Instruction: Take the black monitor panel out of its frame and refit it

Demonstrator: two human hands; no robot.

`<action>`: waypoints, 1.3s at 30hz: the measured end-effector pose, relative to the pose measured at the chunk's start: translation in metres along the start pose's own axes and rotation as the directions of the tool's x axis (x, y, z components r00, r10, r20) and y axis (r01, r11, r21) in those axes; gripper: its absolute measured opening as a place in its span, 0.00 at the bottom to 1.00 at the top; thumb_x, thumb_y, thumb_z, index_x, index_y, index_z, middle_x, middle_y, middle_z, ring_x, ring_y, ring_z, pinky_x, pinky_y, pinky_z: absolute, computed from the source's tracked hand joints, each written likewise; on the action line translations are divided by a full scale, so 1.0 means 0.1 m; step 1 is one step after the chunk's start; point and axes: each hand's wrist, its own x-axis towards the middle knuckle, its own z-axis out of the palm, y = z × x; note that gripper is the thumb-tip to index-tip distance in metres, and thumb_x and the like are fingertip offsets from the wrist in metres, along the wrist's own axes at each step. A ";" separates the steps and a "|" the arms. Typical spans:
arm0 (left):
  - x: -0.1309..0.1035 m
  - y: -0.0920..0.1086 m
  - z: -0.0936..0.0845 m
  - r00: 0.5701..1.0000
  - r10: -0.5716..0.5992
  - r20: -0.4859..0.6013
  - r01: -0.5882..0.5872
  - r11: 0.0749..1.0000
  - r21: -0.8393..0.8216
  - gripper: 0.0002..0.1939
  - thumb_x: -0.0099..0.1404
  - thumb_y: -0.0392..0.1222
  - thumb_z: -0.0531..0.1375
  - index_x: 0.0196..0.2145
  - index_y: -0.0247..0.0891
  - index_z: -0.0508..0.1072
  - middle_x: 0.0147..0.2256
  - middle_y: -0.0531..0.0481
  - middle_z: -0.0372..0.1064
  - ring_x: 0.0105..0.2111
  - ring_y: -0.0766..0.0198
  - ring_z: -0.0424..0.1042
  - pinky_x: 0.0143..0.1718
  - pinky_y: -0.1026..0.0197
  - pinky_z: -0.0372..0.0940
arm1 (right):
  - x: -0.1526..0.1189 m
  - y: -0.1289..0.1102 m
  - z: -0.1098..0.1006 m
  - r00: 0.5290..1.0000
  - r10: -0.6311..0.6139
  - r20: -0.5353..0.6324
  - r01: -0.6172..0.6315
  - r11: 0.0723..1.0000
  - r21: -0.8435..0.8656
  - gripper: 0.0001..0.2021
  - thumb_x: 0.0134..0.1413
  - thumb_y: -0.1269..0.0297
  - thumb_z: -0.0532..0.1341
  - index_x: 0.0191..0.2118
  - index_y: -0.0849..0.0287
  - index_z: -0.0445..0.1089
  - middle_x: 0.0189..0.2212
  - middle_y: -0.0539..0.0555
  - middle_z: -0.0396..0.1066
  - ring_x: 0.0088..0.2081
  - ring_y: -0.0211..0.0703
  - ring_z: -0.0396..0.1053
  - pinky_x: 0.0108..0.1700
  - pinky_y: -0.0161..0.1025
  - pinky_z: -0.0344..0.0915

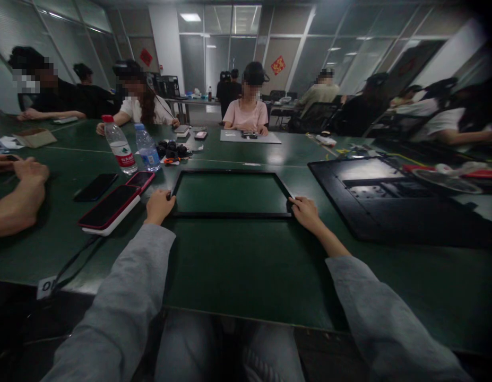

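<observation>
A thin black rectangular frame [232, 215], like a screen bezel, is in front of me at the table's middle. Through its opening shows the green tabletop. My left hand [160, 206] is closed around its left side near the front corner. On the opposite side my right hand [306, 211] grips the frame near its front right corner, thumb and fingers pressed together. To the right lies a large black panel [349, 204], seemingly a monitor or laptop part, with a shiny section. Left of my left hand rests a red-cased phone [110, 206] on a white block.
Beyond the phones stand a red-capped bottle [124, 156] and a blue-capped bottle [148, 151]. Black parts and orange-handled tools [174, 151] lie beside them. A dark phone [96, 187] is further left, near another person's arm [20, 199]. Several people sit around the green table [246, 265].
</observation>
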 end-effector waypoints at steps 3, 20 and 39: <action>0.01 -0.01 0.02 1.000 0.001 -0.007 -0.001 1.000 -0.014 0.23 0.73 0.51 0.55 0.58 0.39 0.78 0.56 0.37 0.72 0.55 0.47 0.73 0.54 0.52 0.68 | 0.01 0.01 0.00 1.000 -0.006 0.003 0.006 1.000 0.005 0.28 0.68 0.65 0.47 0.64 0.66 0.74 0.63 0.67 0.68 0.62 0.65 0.63 0.61 0.59 0.64; -0.02 -0.01 0.01 0.999 0.028 -0.033 -0.030 0.997 -0.064 0.26 0.73 0.49 0.56 0.65 0.45 0.74 0.56 0.39 0.71 0.55 0.50 0.73 0.55 0.52 0.69 | 0.03 0.07 0.04 0.999 -0.042 -0.013 0.042 0.999 0.005 0.28 0.68 0.65 0.47 0.63 0.65 0.75 0.63 0.66 0.70 0.63 0.64 0.64 0.61 0.58 0.66; -0.09 0.05 -0.06 0.996 0.072 -0.055 -0.074 0.996 -0.040 0.23 0.73 0.44 0.54 0.61 0.45 0.77 0.55 0.39 0.73 0.54 0.48 0.73 0.53 0.51 0.70 | -0.03 -0.04 -0.05 1.000 0.013 0.012 -0.014 1.000 0.003 0.26 0.68 0.65 0.48 0.64 0.60 0.74 0.66 0.64 0.68 0.65 0.61 0.63 0.62 0.60 0.66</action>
